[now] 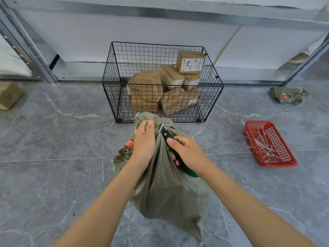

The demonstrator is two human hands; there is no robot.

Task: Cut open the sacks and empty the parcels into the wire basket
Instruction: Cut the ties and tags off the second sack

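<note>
The green sack [165,184] stands on the floor between both hands, neck up, its long axis running away toward the wire basket [162,82] just beyond. The left hand [144,141] grips the bunched neck; the right hand [187,152] holds a knife [166,133], its blade at the neck.

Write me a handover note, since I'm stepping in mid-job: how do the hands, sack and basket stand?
Left hand grips the gathered neck of the green sack, which stands on the floor before the wire basket.
Right hand holds the knife, blade at the neck.
Done: several parcels lie in the basket; a crumpled sack lies far right.
Left: cut this sack open, tip its contents in.
</note>
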